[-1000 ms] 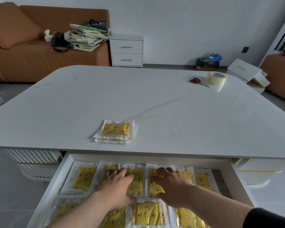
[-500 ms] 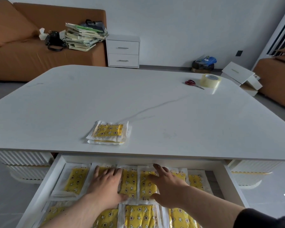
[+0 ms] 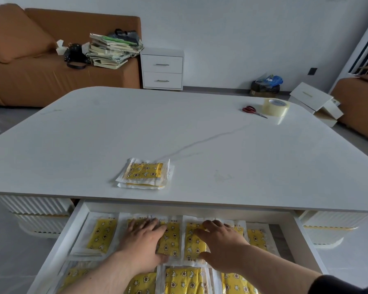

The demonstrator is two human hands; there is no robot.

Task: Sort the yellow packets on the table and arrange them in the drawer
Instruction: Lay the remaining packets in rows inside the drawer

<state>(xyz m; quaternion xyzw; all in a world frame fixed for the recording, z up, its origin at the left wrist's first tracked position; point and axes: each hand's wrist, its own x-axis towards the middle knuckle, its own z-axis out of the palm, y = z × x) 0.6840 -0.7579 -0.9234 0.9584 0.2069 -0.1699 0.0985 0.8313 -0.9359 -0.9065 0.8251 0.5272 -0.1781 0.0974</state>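
Observation:
An open white drawer (image 3: 77,221) under the table's front edge holds several yellow packets in clear wrappers, laid in rows. My left hand (image 3: 141,240) lies flat on a packet in the back row, fingers straight. My right hand (image 3: 221,242) rests with spread fingers on the neighbouring packets (image 3: 194,242) to the right. A small stack of yellow packets (image 3: 143,174) lies on the white table (image 3: 200,145) near its front edge, just beyond the drawer.
Red-handled scissors (image 3: 253,110) and a roll of clear tape (image 3: 275,106) lie at the table's far right. Beyond the table stand an orange sofa (image 3: 40,81) with a pile of books (image 3: 113,50), a white nightstand (image 3: 162,68) and white boxes (image 3: 312,100) on the floor.
Both hands stay flat on the back-row packets, with only small shifts. The right hand's fingers have spread a little. The view has shifted slightly.

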